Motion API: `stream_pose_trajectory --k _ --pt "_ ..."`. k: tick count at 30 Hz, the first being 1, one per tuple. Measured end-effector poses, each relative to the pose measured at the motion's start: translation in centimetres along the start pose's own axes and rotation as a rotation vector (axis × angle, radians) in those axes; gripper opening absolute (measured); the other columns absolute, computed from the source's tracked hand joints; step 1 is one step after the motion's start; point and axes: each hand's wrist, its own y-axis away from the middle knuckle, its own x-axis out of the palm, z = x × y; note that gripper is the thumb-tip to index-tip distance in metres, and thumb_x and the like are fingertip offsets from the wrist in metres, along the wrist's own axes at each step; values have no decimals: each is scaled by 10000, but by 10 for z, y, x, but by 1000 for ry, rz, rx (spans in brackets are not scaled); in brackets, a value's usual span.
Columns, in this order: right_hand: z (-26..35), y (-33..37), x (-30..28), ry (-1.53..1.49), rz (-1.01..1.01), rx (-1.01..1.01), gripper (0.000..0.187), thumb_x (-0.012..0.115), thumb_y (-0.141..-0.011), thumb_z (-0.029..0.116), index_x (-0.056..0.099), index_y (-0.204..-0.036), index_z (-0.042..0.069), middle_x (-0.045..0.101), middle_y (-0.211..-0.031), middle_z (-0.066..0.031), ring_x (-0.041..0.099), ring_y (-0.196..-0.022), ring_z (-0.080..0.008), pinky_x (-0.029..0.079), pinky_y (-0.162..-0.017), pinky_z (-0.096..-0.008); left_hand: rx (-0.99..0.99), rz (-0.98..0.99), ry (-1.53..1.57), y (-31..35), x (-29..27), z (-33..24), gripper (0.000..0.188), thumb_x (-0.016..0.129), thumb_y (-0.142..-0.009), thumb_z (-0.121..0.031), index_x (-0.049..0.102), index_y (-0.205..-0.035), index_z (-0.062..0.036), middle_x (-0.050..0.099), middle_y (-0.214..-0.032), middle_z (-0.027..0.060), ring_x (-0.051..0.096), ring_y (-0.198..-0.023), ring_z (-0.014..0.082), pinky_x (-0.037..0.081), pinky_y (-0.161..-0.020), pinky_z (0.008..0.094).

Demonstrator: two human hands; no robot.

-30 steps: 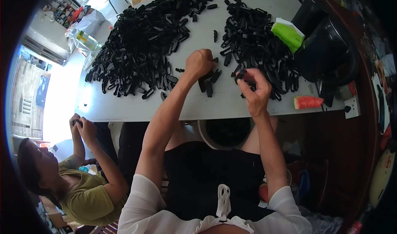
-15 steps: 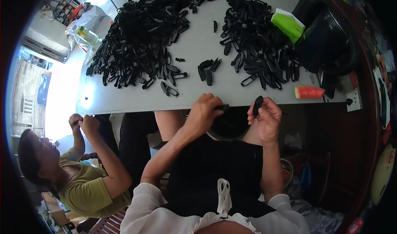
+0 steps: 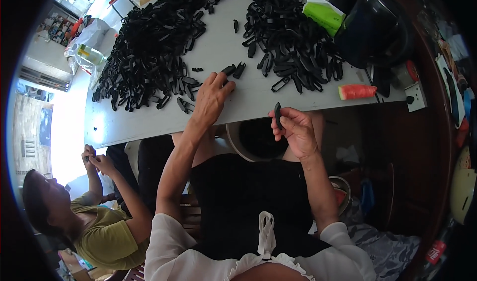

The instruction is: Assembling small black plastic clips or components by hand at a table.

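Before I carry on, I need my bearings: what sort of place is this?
Probably a small workshop, perhaps in a home: two heaps of small black parts cover much of a pale table, another person is beside it, and a watermelon piece shares the tabletop.

Surface (image 3: 218, 42): open lane between left pile (image 3: 149, 47) and right pile (image 3: 293, 47), running from far edge toward near edge. In lane: stray part (image 3: 236, 26) beside right pile, loose parts (image 3: 239, 70) lower down, just past left hand (image 3: 211, 96), which blocks lane's lower left. Bare strip along near edge from left hand to watermelon (image 3: 357, 92); right hand (image 3: 295, 129) overlaps that edge in view. Left near corner open, left pile behind. Right side blocked: black container (image 3: 372, 33), green pack (image 3: 323, 17), socket (image 3: 416, 96) at right near corner.
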Motion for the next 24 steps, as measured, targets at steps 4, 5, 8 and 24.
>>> stream_pose_trajectory --k 4,5,8,24 --pt "-4 -4 -5 141 10 -160 180 657 -841 97 643 -984 -10 631 -796 -57 561 -613 -92 454 -519 -195 27 -234 176 -9 -10 -15 294 574 -692 51 576 -975 -28 550 -1005 104 530 -915 286 459 -767 335" --pt "-4 -5 -3 256 -9 -309 154 667 -833 85 649 -960 0 624 -805 -51 535 -593 -79 424 -508 -183 -48 -240 326 -6 -9 -18 265 589 -759 24 538 -1014 -27 579 -991 82 559 -932 244 464 -759 317" --pt "9 -2 4 65 -151 -238 37 616 -861 42 624 -873 8 567 -799 -42 436 -535 -49 303 -437 -150 -329 -93 1596 11 -2 -46 206 538 -939 -205 495 -1050 -37 543 -782 35 557 -740 142 439 -666 261" --pt "-5 -10 51 1241 -83 -817 128 652 -799 36 532 -819 -5 554 -764 -123 582 -612 -259 439 -504 -331 -662 56 1949 48 -1 -89 173 531 -954 -211 522 -965 -39 431 -629 -23 344 -477 56 245 -438 194"
